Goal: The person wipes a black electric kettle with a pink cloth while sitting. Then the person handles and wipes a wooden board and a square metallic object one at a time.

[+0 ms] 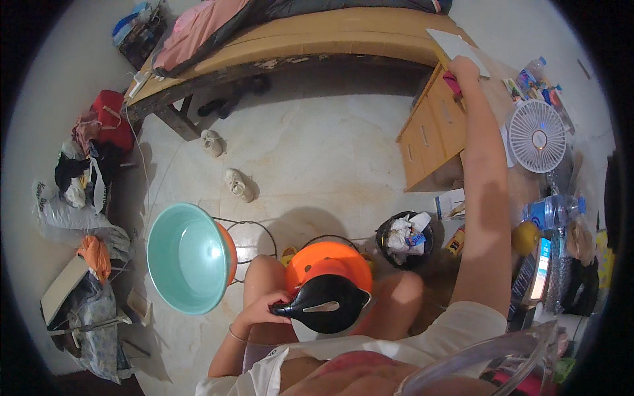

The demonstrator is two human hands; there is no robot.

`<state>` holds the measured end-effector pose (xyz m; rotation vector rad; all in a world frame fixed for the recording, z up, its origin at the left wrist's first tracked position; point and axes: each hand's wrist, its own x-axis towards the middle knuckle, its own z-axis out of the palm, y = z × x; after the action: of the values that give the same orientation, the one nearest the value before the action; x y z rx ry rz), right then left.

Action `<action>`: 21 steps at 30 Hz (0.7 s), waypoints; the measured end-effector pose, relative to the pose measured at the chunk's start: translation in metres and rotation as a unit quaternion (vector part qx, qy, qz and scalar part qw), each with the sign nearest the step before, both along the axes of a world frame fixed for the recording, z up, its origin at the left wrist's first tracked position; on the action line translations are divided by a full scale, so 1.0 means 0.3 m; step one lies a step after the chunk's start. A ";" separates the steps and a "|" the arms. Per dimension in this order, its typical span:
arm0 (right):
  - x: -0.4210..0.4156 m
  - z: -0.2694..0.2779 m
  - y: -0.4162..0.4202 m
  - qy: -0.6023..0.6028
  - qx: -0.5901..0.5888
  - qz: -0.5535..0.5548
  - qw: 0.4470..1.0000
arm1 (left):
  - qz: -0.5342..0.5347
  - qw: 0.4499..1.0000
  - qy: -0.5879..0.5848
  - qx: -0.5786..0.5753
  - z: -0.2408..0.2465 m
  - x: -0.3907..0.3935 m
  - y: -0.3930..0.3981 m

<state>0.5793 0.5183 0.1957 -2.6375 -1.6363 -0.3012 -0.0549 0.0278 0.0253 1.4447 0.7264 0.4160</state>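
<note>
My left hand grips the narrow handle end of a black paddle-shaped object with a pale almond-shaped slot. The object sits in front of my lap, overlapping a round orange plastic item with dark holes, between my knees. What the black object is, I cannot tell. My right arm reaches far forward to the wooden desk. There my right hand is closed around a dark pink cloth-like item, beside a white board at the desk's far end.
A teal basin leans tilted on the floor at left, near wire rings. Two white shoes lie ahead. A filled waste bin stands right of my knees. The desk holds a white fan, a water bottle and a phone.
</note>
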 end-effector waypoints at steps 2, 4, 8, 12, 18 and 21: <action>-0.006 0.002 -0.003 -0.016 0.005 0.006 1.000 | 0.009 1.000 -0.016 0.023 -0.007 0.003 -0.005; -0.006 0.000 -0.012 -0.041 0.004 0.020 0.999 | 0.010 1.000 -0.018 0.006 -0.011 0.003 -0.004; -0.004 0.015 -0.032 -0.063 -0.012 0.031 0.997 | 0.005 1.000 -0.014 0.022 0.001 0.015 0.008; -0.031 0.006 -0.081 -0.118 -0.008 0.058 0.991 | -0.005 1.000 -0.008 0.010 -0.028 -0.002 0.001; -0.111 -0.034 -0.184 -0.202 0.007 0.103 0.974 | 0.013 1.000 0.020 -0.009 -0.019 -0.001 -0.007; -0.139 0.004 -0.235 -0.208 0.010 0.119 0.971 | 0.036 0.999 -0.003 0.007 -0.007 0.017 -0.005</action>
<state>0.5377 0.4478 0.1970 -2.4425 -2.0212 -0.9060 -0.0499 0.0263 0.0232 1.4336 0.7723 0.4818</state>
